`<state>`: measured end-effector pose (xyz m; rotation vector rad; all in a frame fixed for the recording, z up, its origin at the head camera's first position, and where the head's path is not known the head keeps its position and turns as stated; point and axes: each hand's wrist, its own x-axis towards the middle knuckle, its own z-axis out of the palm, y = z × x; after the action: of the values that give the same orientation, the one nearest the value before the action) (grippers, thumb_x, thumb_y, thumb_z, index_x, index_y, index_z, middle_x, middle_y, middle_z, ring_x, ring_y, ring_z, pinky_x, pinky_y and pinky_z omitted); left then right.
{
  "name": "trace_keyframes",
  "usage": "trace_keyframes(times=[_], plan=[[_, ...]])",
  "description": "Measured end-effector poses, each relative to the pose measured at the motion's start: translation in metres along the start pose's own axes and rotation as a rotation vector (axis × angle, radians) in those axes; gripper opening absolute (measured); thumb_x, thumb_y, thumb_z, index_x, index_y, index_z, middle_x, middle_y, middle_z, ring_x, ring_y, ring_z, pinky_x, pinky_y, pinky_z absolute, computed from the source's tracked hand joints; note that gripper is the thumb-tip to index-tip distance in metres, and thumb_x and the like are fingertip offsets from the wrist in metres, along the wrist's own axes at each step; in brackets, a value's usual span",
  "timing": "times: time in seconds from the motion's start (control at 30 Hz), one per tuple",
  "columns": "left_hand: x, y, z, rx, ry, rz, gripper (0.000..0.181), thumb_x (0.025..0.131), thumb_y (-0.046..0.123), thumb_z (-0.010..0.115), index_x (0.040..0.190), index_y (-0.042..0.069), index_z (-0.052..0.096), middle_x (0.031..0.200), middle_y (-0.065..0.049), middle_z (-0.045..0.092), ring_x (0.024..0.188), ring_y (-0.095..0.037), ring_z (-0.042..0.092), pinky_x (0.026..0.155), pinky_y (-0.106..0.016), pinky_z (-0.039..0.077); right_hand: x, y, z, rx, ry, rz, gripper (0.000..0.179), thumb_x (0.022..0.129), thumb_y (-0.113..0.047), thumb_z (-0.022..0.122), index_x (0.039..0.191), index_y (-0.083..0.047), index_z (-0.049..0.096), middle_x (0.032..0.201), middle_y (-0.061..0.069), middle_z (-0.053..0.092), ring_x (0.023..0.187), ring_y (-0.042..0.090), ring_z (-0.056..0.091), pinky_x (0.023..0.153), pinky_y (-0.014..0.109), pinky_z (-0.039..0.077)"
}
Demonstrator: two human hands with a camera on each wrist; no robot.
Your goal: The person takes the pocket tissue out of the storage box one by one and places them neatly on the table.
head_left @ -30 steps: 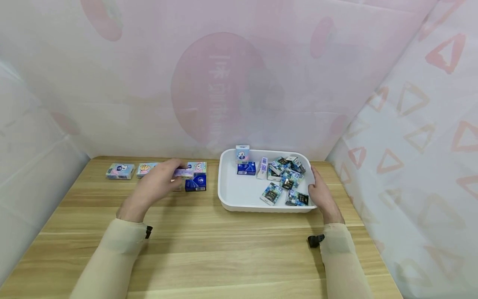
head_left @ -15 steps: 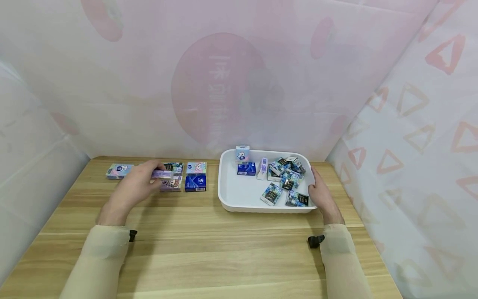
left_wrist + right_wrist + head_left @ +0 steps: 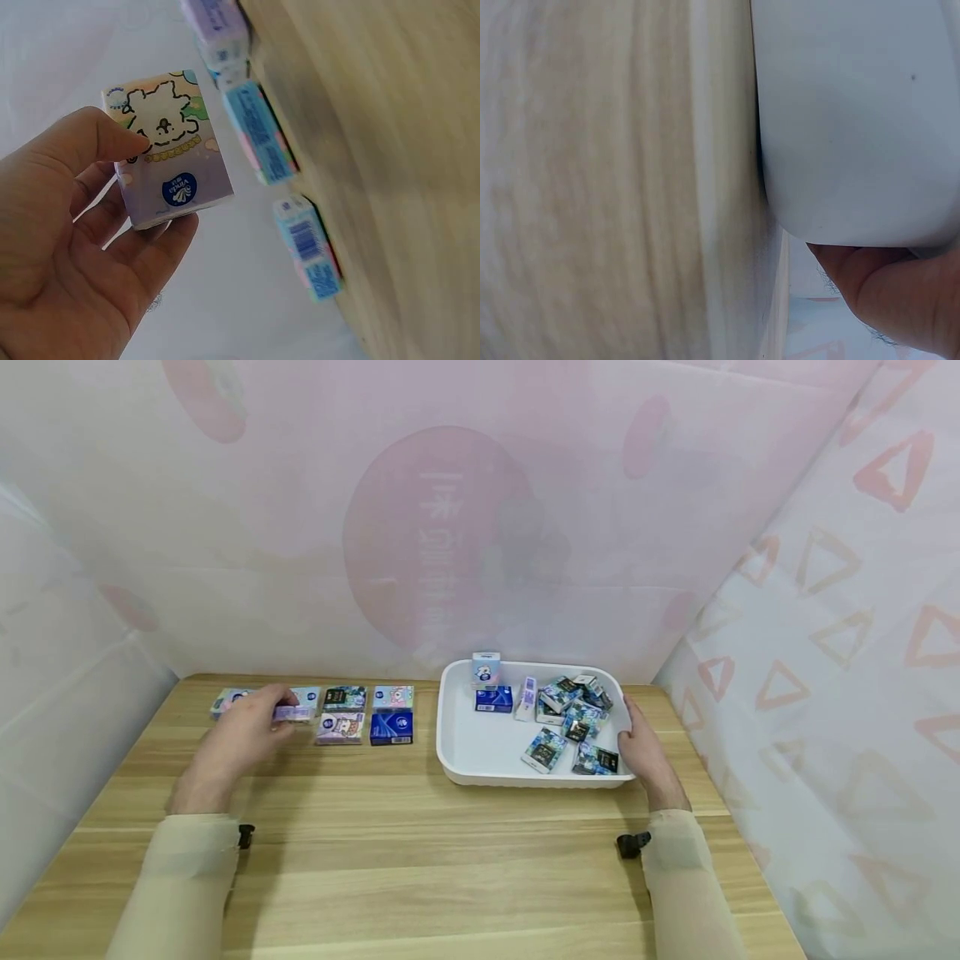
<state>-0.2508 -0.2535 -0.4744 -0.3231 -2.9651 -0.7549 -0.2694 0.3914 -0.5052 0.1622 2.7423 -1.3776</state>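
My left hand (image 3: 236, 731) pinches a small purple tissue pack (image 3: 169, 150) with a cartoon bear on it, thumb on its face and fingers behind. In the head view it is above the table, in front of a light-blue tissue pack (image 3: 309, 695) and partly over another pastel pack (image 3: 223, 702). To its right lie a dark floral pack (image 3: 345, 697) with a purple one (image 3: 341, 728) before it, then a pink-and-blue pack (image 3: 393, 697) behind a dark-blue one (image 3: 392, 727). My right hand (image 3: 643, 747) grips the right rim of a white tray (image 3: 480, 752).
Inside the tray, several dark floral packs (image 3: 583, 720) lie heaped to the right. A light-blue pack (image 3: 486, 669) stands against the back wall, near a dark-blue pack (image 3: 493, 698) and a purple one (image 3: 527, 698). A printed curtain (image 3: 442, 543) rises behind the wooden table (image 3: 420, 868).
Holding the purple pack, my left hand has moved left along the row, uncovering the dark floral and purple packs. The right hand and tray have stayed in place.
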Motion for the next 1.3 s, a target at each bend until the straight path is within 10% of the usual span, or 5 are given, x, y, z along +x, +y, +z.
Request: trace_keyframes(times=[0.43, 1.1, 1.3], plan=[[0.001, -0.023, 0.012, 0.056, -0.026, 0.051, 0.031, 0.096, -0.017, 0.075, 0.126, -0.011, 0.068, 0.126, -0.037, 0.075, 0.122, -0.058, 0.074, 0.108, -0.077, 0.061, -0.001, 0.0, 0.0, 0.003, 0.002, -0.01, 0.08, 0.114, 0.007, 0.035, 0.188, -0.002, 0.005, 0.192, 0.035, 0.017, 0.177, 0.06, 0.028, 0.149, 0.07, 0.023], [0.003, -0.015, 0.018, 0.278, -0.042, -0.112, 0.03, 0.105, -0.003, 0.08, 0.133, 0.005, 0.074, 0.163, -0.043, 0.058, 0.146, -0.072, 0.06, 0.106, -0.09, 0.058, 0.003, 0.001, -0.001, 0.0, -0.006, 0.005, 0.083, 0.114, 0.006, 0.036, 0.188, -0.006, 0.0, 0.192, 0.036, 0.017, 0.177, 0.06, 0.028, 0.149, 0.069, 0.023], [0.002, -0.012, 0.016, 0.237, -0.057, -0.103, 0.032, 0.103, -0.001, 0.085, 0.133, 0.0, 0.073, 0.148, -0.04, 0.07, 0.138, -0.067, 0.067, 0.111, -0.085, 0.058, 0.001, -0.001, -0.001, 0.007, -0.011, 0.01, 0.083, 0.115, 0.006, 0.035, 0.188, -0.006, -0.001, 0.193, 0.035, 0.015, 0.177, 0.059, 0.026, 0.15, 0.068, 0.022]])
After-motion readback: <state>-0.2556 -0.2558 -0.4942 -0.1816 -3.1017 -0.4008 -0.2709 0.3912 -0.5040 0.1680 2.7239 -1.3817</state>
